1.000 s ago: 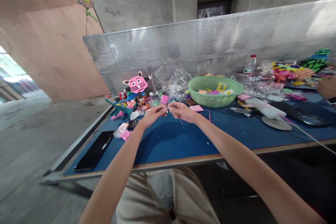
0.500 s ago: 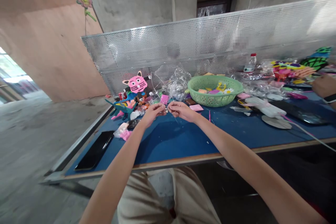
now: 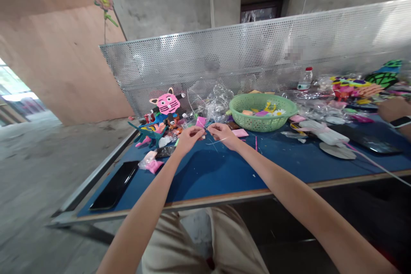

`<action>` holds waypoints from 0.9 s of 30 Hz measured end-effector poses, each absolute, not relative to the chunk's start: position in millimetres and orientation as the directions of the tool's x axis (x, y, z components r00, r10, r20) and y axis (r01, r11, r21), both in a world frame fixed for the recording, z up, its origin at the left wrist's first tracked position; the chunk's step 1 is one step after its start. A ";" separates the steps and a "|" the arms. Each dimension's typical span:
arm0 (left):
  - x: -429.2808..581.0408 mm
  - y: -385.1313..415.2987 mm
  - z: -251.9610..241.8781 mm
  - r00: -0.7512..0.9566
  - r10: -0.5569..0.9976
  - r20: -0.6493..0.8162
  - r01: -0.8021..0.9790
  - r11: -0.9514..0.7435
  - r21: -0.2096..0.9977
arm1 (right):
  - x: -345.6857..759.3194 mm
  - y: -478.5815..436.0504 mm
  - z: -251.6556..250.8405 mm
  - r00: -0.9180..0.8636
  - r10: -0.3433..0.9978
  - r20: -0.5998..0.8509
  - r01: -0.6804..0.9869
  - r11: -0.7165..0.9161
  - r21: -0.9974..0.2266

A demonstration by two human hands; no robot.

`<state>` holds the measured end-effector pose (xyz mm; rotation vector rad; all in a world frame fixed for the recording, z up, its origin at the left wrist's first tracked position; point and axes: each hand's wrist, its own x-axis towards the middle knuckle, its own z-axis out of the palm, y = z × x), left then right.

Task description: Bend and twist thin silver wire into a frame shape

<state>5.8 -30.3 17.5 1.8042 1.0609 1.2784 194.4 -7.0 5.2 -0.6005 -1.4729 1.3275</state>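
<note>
Pinch grip above the blue table [image 3: 199, 175]: from my remote seat I see left hand [image 3: 189, 137] and right hand [image 3: 225, 134] nearly touching, fingertips closed on a thin clear strand [image 3: 215, 141] running crosswise between them, slightly nearer the right.

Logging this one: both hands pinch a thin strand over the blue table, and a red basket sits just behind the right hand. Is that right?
Not quite: the basket is green, not red, as the head view shows. The rest stands: the left hand and right hand pinch a thin strand over the blue table, with the basket just behind the right hand.
</note>
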 end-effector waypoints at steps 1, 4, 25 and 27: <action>6.7 -31.5 18.0 0.197 0.892 0.407 0.246 -0.447 0.860 | 194.4 -6.5 4.7 -0.341 0.867 0.363 -0.240 0.293 -0.925; 8.9 -34.0 18.6 0.227 0.883 0.412 0.278 -0.464 0.841 | 194.3 -7.6 4.8 -0.315 0.862 0.397 -0.175 0.359 -0.917; 8.5 -33.6 18.2 0.119 0.846 0.520 0.392 -0.521 0.758 | 191.9 -10.0 2.2 -0.409 0.827 0.386 -0.193 0.335 -0.922; 8.4 -33.0 17.7 0.103 0.834 0.543 0.406 -0.533 0.742 | 191.8 -9.9 1.5 -0.405 0.823 0.399 -0.157 0.367 -0.917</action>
